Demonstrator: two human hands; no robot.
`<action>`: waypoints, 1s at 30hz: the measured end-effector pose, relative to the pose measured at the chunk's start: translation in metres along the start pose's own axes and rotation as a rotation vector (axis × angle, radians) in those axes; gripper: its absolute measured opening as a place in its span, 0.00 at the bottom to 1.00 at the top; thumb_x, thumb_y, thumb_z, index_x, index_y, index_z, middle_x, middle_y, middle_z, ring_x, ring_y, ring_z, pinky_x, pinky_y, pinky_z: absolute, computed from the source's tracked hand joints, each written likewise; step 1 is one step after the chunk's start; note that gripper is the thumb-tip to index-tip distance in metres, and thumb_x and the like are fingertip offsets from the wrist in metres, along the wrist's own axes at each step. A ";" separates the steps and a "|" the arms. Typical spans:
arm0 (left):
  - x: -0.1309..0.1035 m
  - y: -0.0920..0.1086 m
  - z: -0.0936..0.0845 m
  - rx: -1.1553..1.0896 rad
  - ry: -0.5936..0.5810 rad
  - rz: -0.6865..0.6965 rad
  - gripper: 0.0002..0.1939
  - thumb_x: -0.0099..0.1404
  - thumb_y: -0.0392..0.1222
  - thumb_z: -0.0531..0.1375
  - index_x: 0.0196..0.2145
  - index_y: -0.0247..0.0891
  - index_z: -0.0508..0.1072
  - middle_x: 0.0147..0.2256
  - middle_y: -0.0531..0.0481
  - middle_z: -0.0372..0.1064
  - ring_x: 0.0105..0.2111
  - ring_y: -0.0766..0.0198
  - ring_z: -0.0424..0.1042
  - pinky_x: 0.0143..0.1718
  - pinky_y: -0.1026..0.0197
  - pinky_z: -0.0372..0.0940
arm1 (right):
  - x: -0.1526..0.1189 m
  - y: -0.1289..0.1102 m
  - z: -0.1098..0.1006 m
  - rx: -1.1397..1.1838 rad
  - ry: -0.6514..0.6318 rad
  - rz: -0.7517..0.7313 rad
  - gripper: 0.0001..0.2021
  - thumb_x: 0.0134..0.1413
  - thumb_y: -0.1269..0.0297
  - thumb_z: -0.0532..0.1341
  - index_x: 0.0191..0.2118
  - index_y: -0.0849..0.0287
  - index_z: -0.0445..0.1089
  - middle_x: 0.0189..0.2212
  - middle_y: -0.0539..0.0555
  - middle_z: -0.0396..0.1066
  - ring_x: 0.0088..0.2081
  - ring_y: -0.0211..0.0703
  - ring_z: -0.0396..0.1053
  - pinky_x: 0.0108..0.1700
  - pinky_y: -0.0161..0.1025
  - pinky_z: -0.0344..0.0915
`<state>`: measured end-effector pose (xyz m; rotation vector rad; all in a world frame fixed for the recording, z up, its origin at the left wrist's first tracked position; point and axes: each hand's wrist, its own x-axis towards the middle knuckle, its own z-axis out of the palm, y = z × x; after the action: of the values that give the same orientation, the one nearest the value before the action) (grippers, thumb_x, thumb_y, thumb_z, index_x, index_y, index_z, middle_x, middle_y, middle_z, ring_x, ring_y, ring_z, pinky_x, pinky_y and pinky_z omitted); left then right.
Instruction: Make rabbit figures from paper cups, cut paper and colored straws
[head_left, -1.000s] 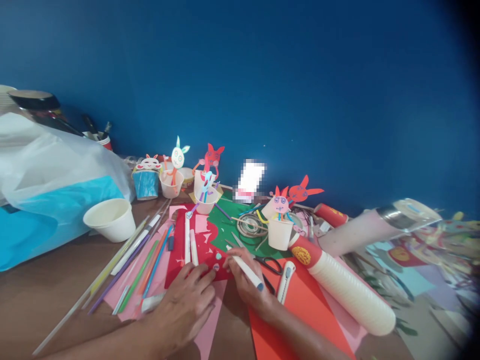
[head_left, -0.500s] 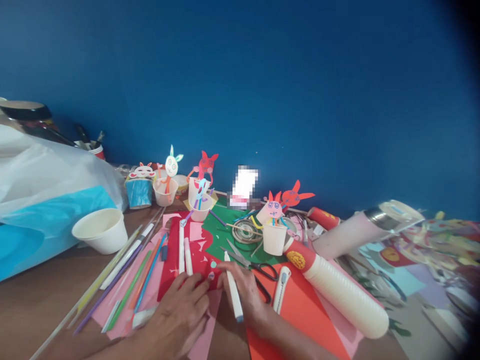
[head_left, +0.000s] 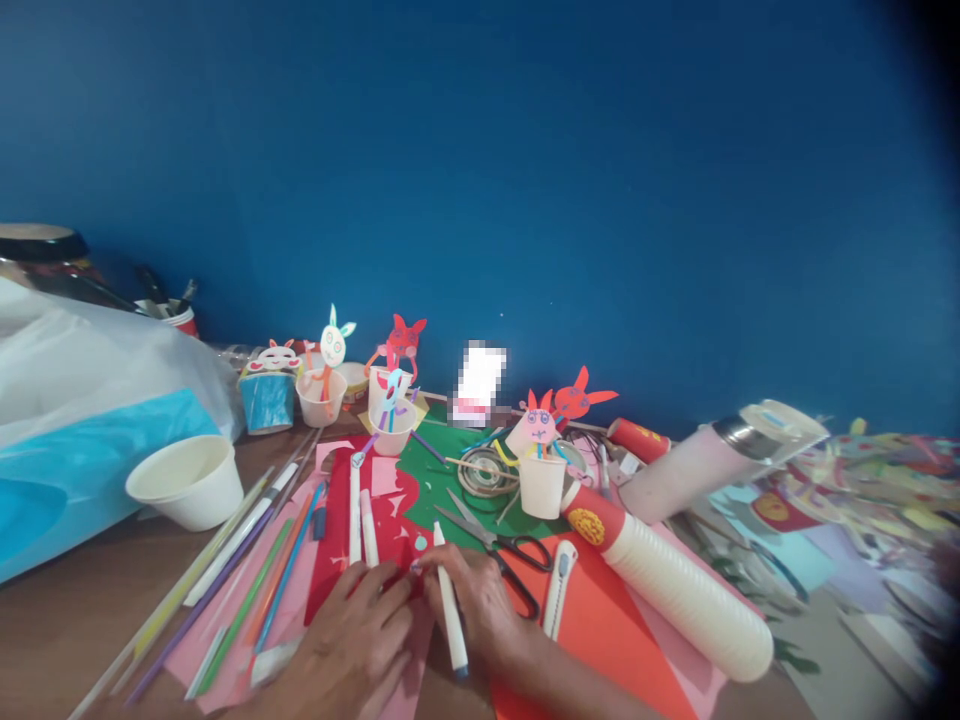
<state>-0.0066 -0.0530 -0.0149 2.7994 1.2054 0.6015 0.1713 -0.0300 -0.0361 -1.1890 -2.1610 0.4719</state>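
Note:
My left hand (head_left: 352,635) lies palm down with its fingers stretched over the lower part of the red paper (head_left: 334,530). A white marker (head_left: 451,610) with a dark blue end slants through my right hand (head_left: 484,600), whose fingers are closed around it. The right index fingertip reaches a tiny round paper piece (head_left: 415,567) beside the left fingertips; whether it is pinched I cannot tell. Just beyond lies a pale blue paper dot (head_left: 421,543). Two more white markers (head_left: 355,515) rest on the red paper, and black-handled scissors (head_left: 495,540) lie open to the right.
A white box cutter (head_left: 559,590) lies on orange paper (head_left: 600,640). Stacked paper cups (head_left: 682,595) and a tumbler (head_left: 675,470) are at right. Paper animal figures in cups (head_left: 541,487) stand behind. Coloured sticks (head_left: 247,580) and a white bowl (head_left: 186,485) are at left.
The view has shifted slightly, so everything sits a little lower and to the left. My right index fingertip has come onto the tiny round paper piece. The marker stays in my right hand.

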 end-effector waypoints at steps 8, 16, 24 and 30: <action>0.001 0.001 -0.002 -0.031 -0.015 -0.031 0.10 0.58 0.42 0.55 0.38 0.40 0.70 0.41 0.49 0.70 0.46 0.54 0.60 0.49 0.49 0.50 | 0.000 -0.002 -0.004 -0.004 -0.021 -0.004 0.13 0.49 0.74 0.51 0.42 0.55 0.64 0.24 0.50 0.69 0.26 0.40 0.68 0.30 0.33 0.60; -0.001 0.001 0.001 -0.027 -0.006 -0.040 0.09 0.58 0.42 0.55 0.37 0.41 0.70 0.41 0.50 0.70 0.47 0.53 0.60 0.50 0.48 0.48 | 0.001 -0.002 -0.001 0.001 0.003 -0.016 0.14 0.49 0.74 0.51 0.41 0.55 0.64 0.24 0.50 0.69 0.25 0.40 0.66 0.29 0.32 0.59; -0.005 -0.009 0.013 -0.012 0.004 0.049 0.11 0.59 0.44 0.53 0.39 0.43 0.70 0.43 0.51 0.70 0.46 0.53 0.60 0.49 0.48 0.49 | -0.001 0.001 -0.001 -0.009 -0.037 -0.034 0.13 0.51 0.74 0.51 0.43 0.57 0.62 0.25 0.50 0.69 0.26 0.39 0.66 0.29 0.32 0.58; -0.002 -0.003 0.008 -0.044 -0.024 -0.036 0.11 0.58 0.43 0.55 0.39 0.42 0.70 0.41 0.51 0.70 0.47 0.53 0.59 0.50 0.47 0.48 | -0.001 0.001 0.000 -0.019 -0.038 -0.021 0.14 0.51 0.75 0.51 0.43 0.56 0.62 0.27 0.51 0.69 0.27 0.39 0.67 0.30 0.32 0.59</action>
<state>-0.0073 -0.0519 -0.0231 2.7348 1.2207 0.5824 0.1723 -0.0298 -0.0369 -1.1756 -2.2131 0.4697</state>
